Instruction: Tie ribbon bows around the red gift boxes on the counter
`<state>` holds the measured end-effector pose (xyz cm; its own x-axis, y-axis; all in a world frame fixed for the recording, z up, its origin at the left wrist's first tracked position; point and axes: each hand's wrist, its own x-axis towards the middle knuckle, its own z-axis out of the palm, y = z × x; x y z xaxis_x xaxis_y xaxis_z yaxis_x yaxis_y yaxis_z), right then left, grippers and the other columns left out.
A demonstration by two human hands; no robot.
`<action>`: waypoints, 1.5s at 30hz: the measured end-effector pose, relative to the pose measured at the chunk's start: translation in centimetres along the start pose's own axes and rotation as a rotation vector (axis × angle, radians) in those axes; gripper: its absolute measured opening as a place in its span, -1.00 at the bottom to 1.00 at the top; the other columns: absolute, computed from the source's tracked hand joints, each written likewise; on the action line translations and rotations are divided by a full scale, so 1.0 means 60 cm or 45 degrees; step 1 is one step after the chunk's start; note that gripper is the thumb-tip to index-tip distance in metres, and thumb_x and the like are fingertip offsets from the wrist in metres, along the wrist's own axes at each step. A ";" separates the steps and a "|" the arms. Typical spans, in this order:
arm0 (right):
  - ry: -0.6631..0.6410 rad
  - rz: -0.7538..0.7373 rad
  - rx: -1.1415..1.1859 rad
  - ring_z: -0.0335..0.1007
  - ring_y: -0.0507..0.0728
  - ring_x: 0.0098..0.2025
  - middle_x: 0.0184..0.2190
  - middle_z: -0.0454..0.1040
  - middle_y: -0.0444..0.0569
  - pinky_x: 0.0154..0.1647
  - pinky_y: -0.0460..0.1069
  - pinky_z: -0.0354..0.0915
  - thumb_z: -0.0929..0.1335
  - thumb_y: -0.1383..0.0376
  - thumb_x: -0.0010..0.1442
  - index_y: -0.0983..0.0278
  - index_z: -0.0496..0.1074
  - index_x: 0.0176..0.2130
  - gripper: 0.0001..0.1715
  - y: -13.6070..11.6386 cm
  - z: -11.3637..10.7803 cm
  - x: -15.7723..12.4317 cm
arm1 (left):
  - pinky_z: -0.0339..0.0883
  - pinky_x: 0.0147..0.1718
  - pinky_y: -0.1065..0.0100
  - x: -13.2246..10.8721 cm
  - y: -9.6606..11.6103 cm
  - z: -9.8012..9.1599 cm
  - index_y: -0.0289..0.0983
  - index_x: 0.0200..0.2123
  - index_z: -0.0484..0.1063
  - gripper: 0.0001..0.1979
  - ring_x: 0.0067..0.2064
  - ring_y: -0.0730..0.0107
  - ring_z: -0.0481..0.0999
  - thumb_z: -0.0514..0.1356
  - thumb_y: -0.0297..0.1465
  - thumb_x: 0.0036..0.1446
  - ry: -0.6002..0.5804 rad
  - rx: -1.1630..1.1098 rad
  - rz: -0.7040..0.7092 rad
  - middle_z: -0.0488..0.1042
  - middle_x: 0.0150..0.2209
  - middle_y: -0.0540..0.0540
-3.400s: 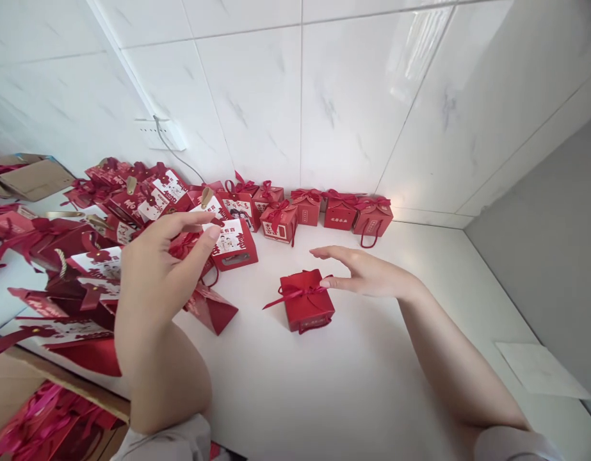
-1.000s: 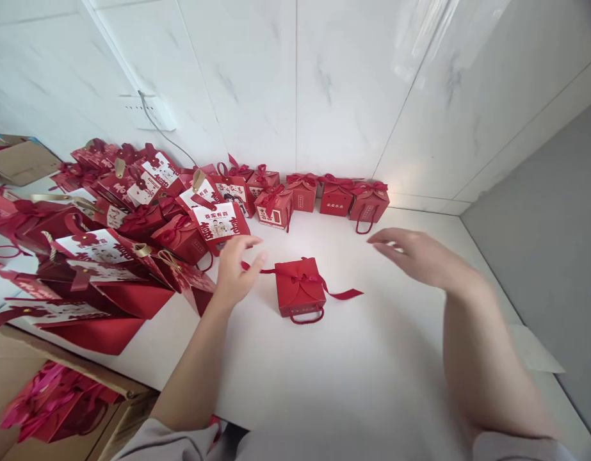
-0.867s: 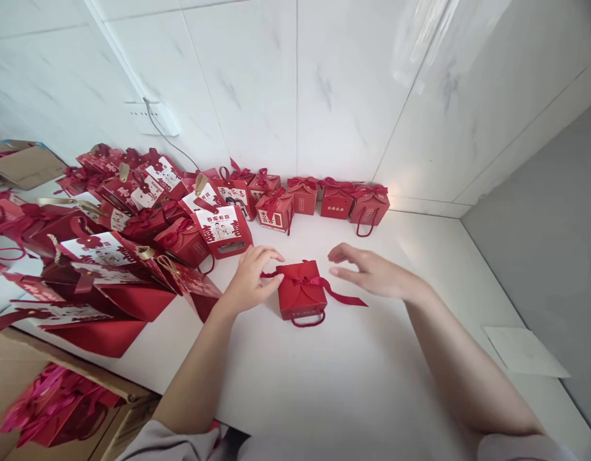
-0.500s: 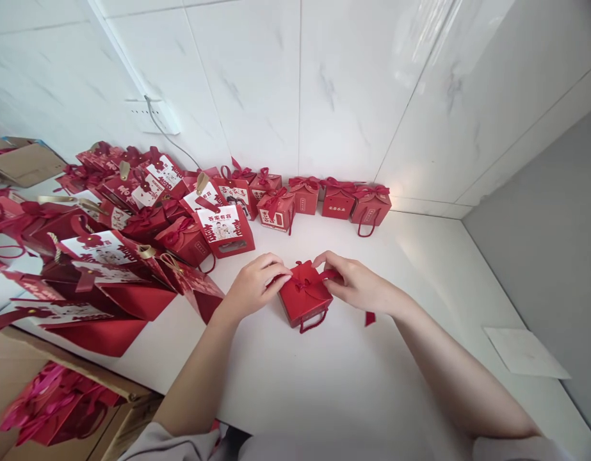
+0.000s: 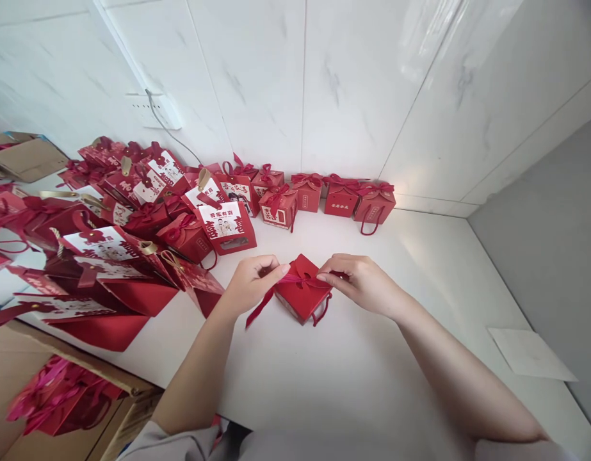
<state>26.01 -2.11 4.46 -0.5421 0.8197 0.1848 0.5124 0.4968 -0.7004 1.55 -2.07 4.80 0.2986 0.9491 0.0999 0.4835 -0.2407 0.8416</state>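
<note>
A small red gift box (image 5: 302, 301) with a cord handle on its right side sits on the white table between my hands. Across its top runs a red ribbon (image 5: 302, 280), crossed or knotted at the middle. My left hand (image 5: 254, 282) pinches the ribbon at the box's left edge, and a loose ribbon tail hangs down below the fingers. On the other side, my right hand (image 5: 360, 280) is closed, thumb and finger pinching the ribbon's right part close to the box top.
Several finished-looking red boxes with bows (image 5: 340, 195) line the tiled wall. Many red gift boxes and bags (image 5: 132, 256) crowd the left side. At lower left, a cardboard carton (image 5: 132, 384) holds more red boxes. White paper (image 5: 530, 353) lies at right.
The box has turned, so a corner points toward me. My left hand now draws a ribbon tail out to the left; the tail that hung below my right hand no longer shows.
</note>
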 end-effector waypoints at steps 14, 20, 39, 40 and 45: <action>-0.310 0.490 0.706 0.32 0.02 -0.53 -0.55 0.42 -0.18 -0.50 -0.07 0.17 0.37 -0.03 0.17 0.21 0.22 -0.32 -0.60 0.020 0.006 0.006 | 0.24 -0.37 0.40 0.007 -0.038 -0.048 -0.30 -0.48 0.43 -0.77 -0.44 0.44 0.38 0.14 -0.31 0.15 -0.459 -0.385 -0.316 0.43 -0.53 -0.02; -0.396 0.520 0.885 0.32 -0.01 -0.60 -0.54 0.40 -0.21 -0.60 -0.11 0.19 0.38 0.01 0.16 0.21 0.22 -0.26 -0.62 0.005 0.008 0.006 | 0.18 -0.50 0.42 0.008 -0.042 -0.029 -0.29 -0.55 0.28 -0.77 -0.51 0.47 0.24 0.08 -0.34 0.12 -0.332 -0.475 -0.373 0.24 -0.59 0.04; -0.512 0.351 0.656 0.30 -0.03 -0.55 -0.51 0.43 -0.22 -0.55 -0.15 0.23 0.23 0.25 0.33 0.07 0.08 0.22 -0.50 0.005 -0.007 -0.004 | -0.12 -0.58 0.43 0.017 -0.058 -0.011 -0.29 -0.61 0.07 -0.53 -0.58 0.59 0.01 0.09 -0.16 0.24 -0.434 -0.217 -0.177 0.03 -0.64 0.10; -0.512 0.345 0.653 0.29 -0.03 -0.55 -0.51 0.43 -0.22 -0.56 -0.15 0.21 0.23 0.26 0.32 0.05 0.03 0.26 -0.43 0.007 -0.009 -0.004 | -0.14 -0.59 0.43 0.018 -0.064 -0.011 -0.29 -0.62 0.08 -0.52 -0.60 0.60 0.01 0.10 -0.16 0.23 -0.440 -0.223 -0.185 0.03 -0.65 0.11; -0.514 0.340 0.643 0.37 0.01 -0.54 -0.50 0.48 -0.19 -0.65 -0.16 0.16 0.26 0.26 0.29 0.01 -0.14 0.36 -0.23 0.023 -0.018 -0.001 | -0.17 -0.63 0.44 0.021 -0.079 -0.009 -0.28 -0.63 0.06 -0.51 -0.63 0.63 0.00 0.12 -0.14 0.22 -0.426 -0.265 -0.213 0.01 -0.67 0.13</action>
<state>27.46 -1.14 4.23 -0.6958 0.6767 -0.2407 0.3437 0.0195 -0.9389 -0.81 0.35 1.21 0.4976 0.8450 -0.1960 0.3821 -0.0106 0.9241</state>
